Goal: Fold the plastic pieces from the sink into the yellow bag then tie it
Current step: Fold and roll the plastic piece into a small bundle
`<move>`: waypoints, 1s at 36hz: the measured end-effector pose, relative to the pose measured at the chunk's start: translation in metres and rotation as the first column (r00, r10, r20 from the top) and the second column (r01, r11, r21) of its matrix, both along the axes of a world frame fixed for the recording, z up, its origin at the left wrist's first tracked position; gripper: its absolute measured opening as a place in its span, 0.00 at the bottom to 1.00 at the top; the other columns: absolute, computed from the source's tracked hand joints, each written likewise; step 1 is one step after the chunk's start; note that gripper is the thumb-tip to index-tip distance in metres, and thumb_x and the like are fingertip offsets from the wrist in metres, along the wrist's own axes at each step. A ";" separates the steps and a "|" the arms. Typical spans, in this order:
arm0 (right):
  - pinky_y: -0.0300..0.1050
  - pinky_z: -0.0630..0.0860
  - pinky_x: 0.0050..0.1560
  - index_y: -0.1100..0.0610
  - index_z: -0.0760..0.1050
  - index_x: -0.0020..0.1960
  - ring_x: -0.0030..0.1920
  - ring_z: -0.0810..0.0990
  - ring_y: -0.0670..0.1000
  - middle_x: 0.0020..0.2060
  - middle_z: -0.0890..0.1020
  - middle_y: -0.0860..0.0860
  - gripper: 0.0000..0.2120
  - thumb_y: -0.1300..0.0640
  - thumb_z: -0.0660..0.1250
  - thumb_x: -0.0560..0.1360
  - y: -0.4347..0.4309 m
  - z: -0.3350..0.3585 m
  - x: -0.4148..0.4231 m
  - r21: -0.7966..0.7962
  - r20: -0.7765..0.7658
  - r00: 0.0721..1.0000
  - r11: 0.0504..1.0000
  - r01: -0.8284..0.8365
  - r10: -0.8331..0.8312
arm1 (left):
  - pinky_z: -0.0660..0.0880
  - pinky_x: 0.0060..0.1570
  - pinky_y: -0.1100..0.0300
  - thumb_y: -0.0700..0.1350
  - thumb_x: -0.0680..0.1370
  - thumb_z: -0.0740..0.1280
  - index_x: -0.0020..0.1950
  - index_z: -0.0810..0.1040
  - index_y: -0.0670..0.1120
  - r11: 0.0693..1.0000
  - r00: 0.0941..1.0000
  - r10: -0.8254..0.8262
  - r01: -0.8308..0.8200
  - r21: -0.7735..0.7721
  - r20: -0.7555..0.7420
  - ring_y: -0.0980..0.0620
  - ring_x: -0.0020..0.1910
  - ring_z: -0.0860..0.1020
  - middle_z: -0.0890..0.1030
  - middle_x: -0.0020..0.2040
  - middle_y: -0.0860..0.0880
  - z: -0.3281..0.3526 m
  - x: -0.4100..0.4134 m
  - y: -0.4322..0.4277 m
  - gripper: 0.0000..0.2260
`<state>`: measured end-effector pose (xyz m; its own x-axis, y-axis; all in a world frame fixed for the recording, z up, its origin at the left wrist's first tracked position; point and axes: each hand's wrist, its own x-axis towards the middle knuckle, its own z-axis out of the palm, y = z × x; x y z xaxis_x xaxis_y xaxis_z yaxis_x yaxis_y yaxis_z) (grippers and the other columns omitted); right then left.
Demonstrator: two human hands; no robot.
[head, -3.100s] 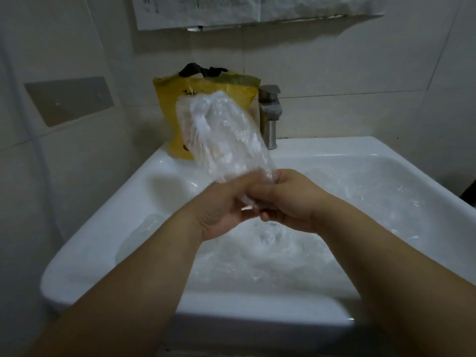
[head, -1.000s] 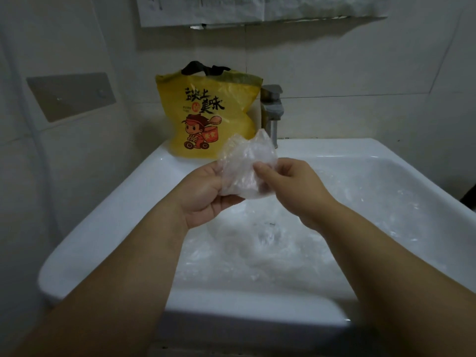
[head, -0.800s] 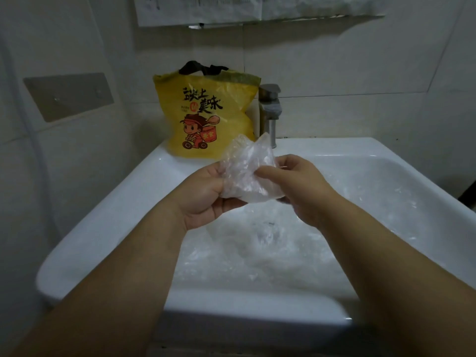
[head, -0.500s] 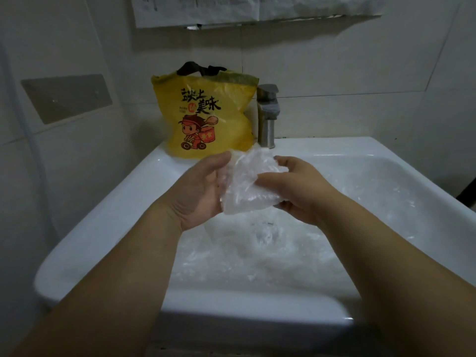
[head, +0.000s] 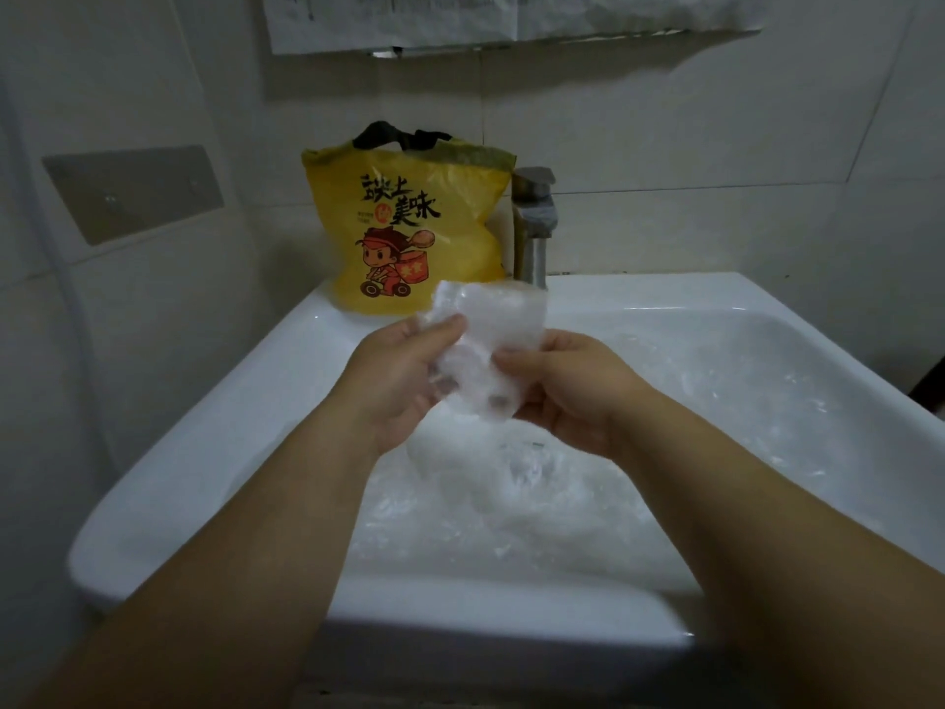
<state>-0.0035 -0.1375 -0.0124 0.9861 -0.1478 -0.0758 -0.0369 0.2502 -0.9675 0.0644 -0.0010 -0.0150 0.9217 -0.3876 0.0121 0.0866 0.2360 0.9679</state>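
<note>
Nearest is the front edge of the white sink (head: 486,616). Two bare arms reach over it from the near side. Inside the sink lies a heap of clear plastic pieces (head: 542,509). They are crinkly and shiny and fill most of the bowl.

Just above that heap, both hands meet in the middle and hold one clear plastic piece (head: 488,345) up in the air. It is folded into a small, thick wad. The left hand (head: 404,381) grips its left side, with the thumb on top and the fingers curled under it. The right hand (head: 567,386) pinches its right side, with the thumb pressed on the front and the fingers behind. The top of the wad sticks up past both hands.

Farther back, the yellow bag (head: 409,232) stands upright on the far left ledge of the sink, against the wall. It has a cartoon kid on a scooter and dark writing on the front. Black handles (head: 401,135) poke out of its top. A grey metal tap (head: 534,222) stands just to the right of the bag.

On the left wall is a flat grey plate (head: 133,191). At the very top, white paper sheets (head: 511,12) hang on the far wall.
</note>
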 end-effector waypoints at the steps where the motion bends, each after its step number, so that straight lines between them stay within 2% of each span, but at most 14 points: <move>1: 0.46 0.83 0.45 0.65 0.76 0.54 0.42 0.84 0.55 0.44 0.84 0.58 0.08 0.69 0.64 0.76 -0.003 0.002 0.000 0.044 0.033 0.999 0.999 0.004 -0.005 | 0.77 0.57 0.51 0.37 0.78 0.65 0.59 0.77 0.36 1.000 1.000 -0.013 0.013 -0.010 -0.005 0.41 0.55 0.80 0.82 0.55 0.38 0.001 0.001 0.001 0.11; 3: 0.44 0.83 0.41 0.64 0.78 0.50 0.38 0.83 0.53 0.39 0.84 0.57 0.06 0.70 0.64 0.75 -0.012 0.005 -0.001 0.075 0.065 0.998 0.997 -0.014 0.009 | 0.79 0.52 0.55 0.34 0.78 0.64 0.58 0.77 0.35 0.998 0.998 -0.056 0.056 -0.025 -0.010 0.43 0.53 0.81 0.82 0.55 0.38 0.002 0.002 0.004 0.10; 6: 0.44 0.82 0.41 0.64 0.78 0.49 0.36 0.83 0.52 0.38 0.84 0.57 0.07 0.71 0.64 0.74 -0.021 0.007 -0.002 0.046 0.068 0.995 0.996 -0.072 0.069 | 0.80 0.49 0.58 0.31 0.77 0.62 0.60 0.76 0.34 0.988 0.989 -0.149 0.149 -0.041 0.007 0.46 0.49 0.83 0.82 0.56 0.38 0.004 0.000 0.006 0.12; 12: 0.42 0.81 0.39 0.64 0.78 0.47 0.33 0.81 0.51 0.35 0.83 0.56 0.11 0.75 0.60 0.73 -0.029 0.011 -0.007 0.077 0.065 0.982 0.980 -0.182 0.177 | 0.81 0.42 0.62 0.28 0.77 0.59 0.56 0.77 0.36 0.971 0.970 -0.235 0.236 -0.018 0.063 0.52 0.42 0.83 0.83 0.47 0.42 0.007 -0.003 0.011 0.12; 15: 0.39 0.80 0.33 0.62 0.77 0.44 0.29 0.80 0.49 0.31 0.82 0.55 0.14 0.76 0.57 0.74 -0.032 0.014 -0.010 0.079 0.064 0.977 0.975 -0.210 0.205 | 0.80 0.40 0.65 0.28 0.78 0.58 0.55 0.76 0.37 0.966 0.964 -0.257 0.258 0.001 0.063 0.55 0.39 0.82 0.81 0.45 0.44 0.007 -0.005 0.012 0.11; 18: 0.39 0.80 0.31 0.62 0.76 0.46 0.30 0.80 0.49 0.32 0.81 0.55 0.12 0.73 0.57 0.76 -0.034 0.015 -0.011 0.026 0.044 0.976 0.977 -0.213 0.212 | 0.79 0.37 0.65 0.31 0.79 0.60 0.56 0.77 0.40 0.955 0.956 -0.290 0.287 0.080 0.038 0.55 0.38 0.82 0.82 0.43 0.46 0.006 -0.007 0.012 0.10; 22: 0.43 0.81 0.34 0.59 0.77 0.52 0.33 0.80 0.51 0.37 0.82 0.55 0.09 0.67 0.59 0.79 -0.035 0.011 -0.011 -0.136 -0.002 0.982 0.973 -0.187 0.188 | 0.79 0.32 0.65 0.34 0.80 0.60 0.49 0.79 0.44 0.941 0.957 -0.287 0.273 0.202 0.048 0.57 0.33 0.81 0.82 0.36 0.50 0.005 -0.011 0.011 0.09; 25: 0.42 0.81 0.33 0.59 0.78 0.48 0.32 0.80 0.51 0.34 0.82 0.54 0.10 0.68 0.59 0.78 -0.033 0.013 -0.012 -0.113 0.023 0.981 0.975 -0.190 0.193 | 0.77 0.30 0.66 0.33 0.80 0.60 0.46 0.78 0.43 0.962 0.967 -0.243 0.229 0.150 0.079 0.59 0.28 0.78 0.80 0.31 0.51 0.007 -0.011 0.010 0.10; 28: 0.41 0.81 0.32 0.62 0.77 0.41 0.29 0.80 0.50 0.30 0.82 0.54 0.14 0.73 0.56 0.77 -0.033 0.015 -0.012 -0.056 0.030 0.985 0.984 -0.169 0.171 | 0.78 0.31 0.65 0.32 0.79 0.59 0.43 0.78 0.42 0.971 0.968 -0.237 0.233 0.054 0.079 0.56 0.30 0.79 0.81 0.34 0.48 0.010 -0.012 0.009 0.11; 31: 0.42 0.81 0.31 0.62 0.76 0.37 0.27 0.80 0.50 0.27 0.81 0.54 0.18 0.76 0.53 0.75 -0.033 0.015 -0.011 -0.034 0.024 0.990 0.990 -0.141 0.141 | 0.79 0.32 0.64 0.31 0.79 0.59 0.42 0.77 0.41 0.968 0.966 -0.248 0.246 0.040 0.073 0.54 0.31 0.81 0.82 0.33 0.48 0.010 -0.013 0.008 0.11; 33: 0.43 0.81 0.31 0.62 0.76 0.36 0.28 0.81 0.51 0.29 0.81 0.55 0.20 0.76 0.51 0.75 -0.033 0.015 -0.010 -0.033 -0.001 0.993 0.992 -0.121 0.121 | 0.79 0.32 0.65 0.31 0.79 0.59 0.41 0.77 0.41 0.967 0.964 -0.251 0.246 0.063 0.085 0.54 0.31 0.81 0.82 0.33 0.48 0.010 -0.014 0.008 0.11; 36: 0.46 0.82 0.33 0.62 0.77 0.39 0.31 0.82 0.53 0.37 0.81 0.59 0.19 0.76 0.51 0.75 -0.034 0.015 -0.011 -0.044 -0.027 0.994 0.993 -0.107 0.106 | 0.79 0.32 0.64 0.30 0.79 0.59 0.39 0.77 0.41 0.972 0.967 -0.223 0.211 0.105 0.124 0.54 0.30 0.81 0.81 0.32 0.48 0.008 -0.014 0.008 0.13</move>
<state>-0.0146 -0.1710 0.0026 0.9943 -0.0461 -0.0961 -0.0850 0.1997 -0.9761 0.0500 0.0069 -0.0066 0.8079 -0.5832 0.0850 -0.0056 0.1366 0.9906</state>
